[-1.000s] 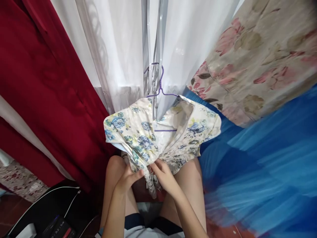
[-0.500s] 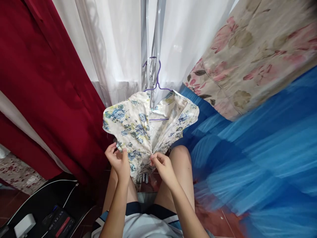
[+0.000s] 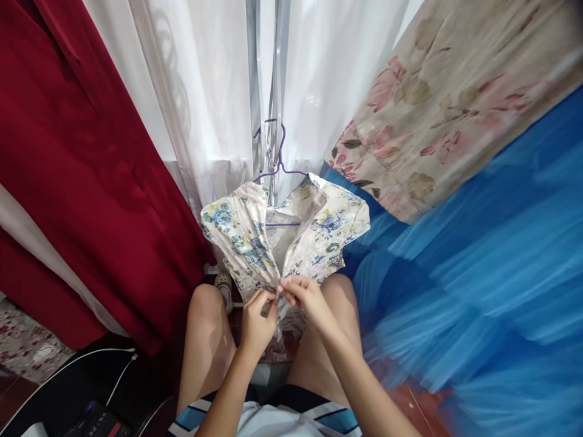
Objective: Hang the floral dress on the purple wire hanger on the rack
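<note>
left fingers [image 3: 260, 296] and right fingers [image 3: 298, 285] pinch floral garment [image 3: 249, 240]; red drape [image 3: 113, 194], blue tulle [image 3: 460, 273], tiled floor [image 3: 416, 403] around.

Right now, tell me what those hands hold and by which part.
The floral garment, by its front: the left hand and right hand pinch it close together at the bottom of the neck opening.

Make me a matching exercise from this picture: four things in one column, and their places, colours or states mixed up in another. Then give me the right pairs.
1. Hanger
2. Floral garment
3. Red cloth
4. Blue cloth

A. At the picture's right, below a beige flowered cloth
B. Purple, with clothing on it
C. Pinched at its front by the left hand and right hand
D. Along the picture's left

Right pairs: 1-B, 2-C, 3-D, 4-A.
</note>
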{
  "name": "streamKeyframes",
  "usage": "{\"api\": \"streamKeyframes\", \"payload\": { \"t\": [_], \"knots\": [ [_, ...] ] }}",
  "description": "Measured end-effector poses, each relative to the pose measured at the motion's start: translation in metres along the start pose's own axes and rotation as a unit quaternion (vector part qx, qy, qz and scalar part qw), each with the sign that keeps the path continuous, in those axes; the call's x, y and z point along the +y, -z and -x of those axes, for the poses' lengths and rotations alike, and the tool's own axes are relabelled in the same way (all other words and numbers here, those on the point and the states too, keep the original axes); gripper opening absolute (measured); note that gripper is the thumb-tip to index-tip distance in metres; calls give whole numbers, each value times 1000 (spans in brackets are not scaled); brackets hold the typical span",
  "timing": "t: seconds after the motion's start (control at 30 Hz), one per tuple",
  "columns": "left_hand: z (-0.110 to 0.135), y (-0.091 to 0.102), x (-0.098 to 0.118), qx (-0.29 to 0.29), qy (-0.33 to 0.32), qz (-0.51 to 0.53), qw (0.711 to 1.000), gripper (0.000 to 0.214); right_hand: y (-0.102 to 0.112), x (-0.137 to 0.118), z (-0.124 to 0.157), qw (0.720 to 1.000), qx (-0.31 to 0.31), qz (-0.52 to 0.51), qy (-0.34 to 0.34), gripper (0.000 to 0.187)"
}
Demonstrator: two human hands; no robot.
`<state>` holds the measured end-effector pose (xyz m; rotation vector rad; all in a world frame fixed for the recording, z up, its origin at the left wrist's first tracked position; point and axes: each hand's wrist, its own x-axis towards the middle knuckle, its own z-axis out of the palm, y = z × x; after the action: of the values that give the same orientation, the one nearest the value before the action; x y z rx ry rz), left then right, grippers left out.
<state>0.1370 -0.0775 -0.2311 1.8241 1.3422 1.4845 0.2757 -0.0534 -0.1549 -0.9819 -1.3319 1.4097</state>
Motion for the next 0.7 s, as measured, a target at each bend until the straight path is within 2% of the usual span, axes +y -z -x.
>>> {"api": "streamKeyframes", "payload": {
  "t": [0.1,0.2,0.3,0.4,0.5,0.57,0.63,0.7],
  "knots": [
    [-1,6,5,-37,3,-17,999,13,7,-52,-28,999,19,-10,44,29],
    [-2,13,9,-48,10,-31,998,13,3,-104,-62,994,12,-37,103,29],
    [-3,20,7,-70,19,-48,996,13,-4,-136,-89,987,17,-92,133,26],
    [-5,26,4,-105,36,-56,992,13,-9,-142,-95,983,33,-103,147,25],
    [-16,38,14,-103,53,-27,993,8,-12,-134,-86,985,21,-47,162,21],
    [-35,49,34,-45,26,23,998,22,-14,-130,-75,984,17,5,178,18],
    [-66,63,62,52,-48,69,995,36,-15,-130,-66,980,21,44,191,18],
    [-105,76,90,89,-141,63,984,42,-15,-134,-59,978,22,60,198,20]
  ]
}}
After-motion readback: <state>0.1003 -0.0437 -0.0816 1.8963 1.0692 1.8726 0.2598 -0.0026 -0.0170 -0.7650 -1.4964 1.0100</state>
